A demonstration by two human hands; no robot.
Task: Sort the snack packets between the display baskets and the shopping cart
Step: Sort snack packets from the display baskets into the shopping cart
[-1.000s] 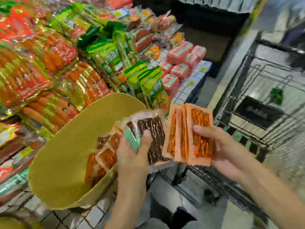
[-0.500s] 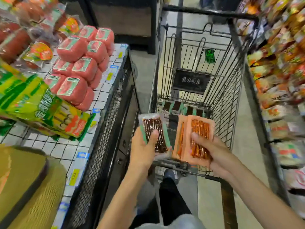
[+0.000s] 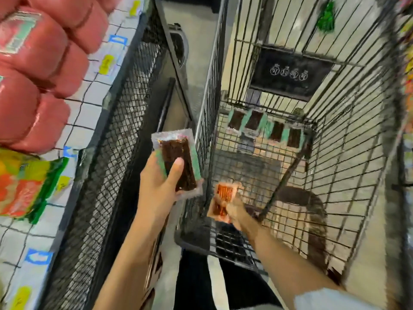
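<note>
Your right hand [image 3: 235, 212] is curled round a blurred orange packet [image 3: 224, 195], low inside the shopping cart [image 3: 348, 166] by its near left corner. Your left hand [image 3: 159, 186] grips a brown packet [image 3: 178, 159], thumb across its front, just outside the cart's left wall. Farther in, a row of four matching packets [image 3: 254, 120] lies across the cart floor. Pink packs [image 3: 38, 63] sit on the display shelf [image 3: 96, 104] to the left.

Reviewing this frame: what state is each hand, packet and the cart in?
left hand: grips the green-edged packet, held up beside the shopping cart.
right hand: grips the orange packet, low over the cart's near end.
shopping cart: four dark packets lie in a row at its far end.
pink packs: stacked on the display shelf.
</note>
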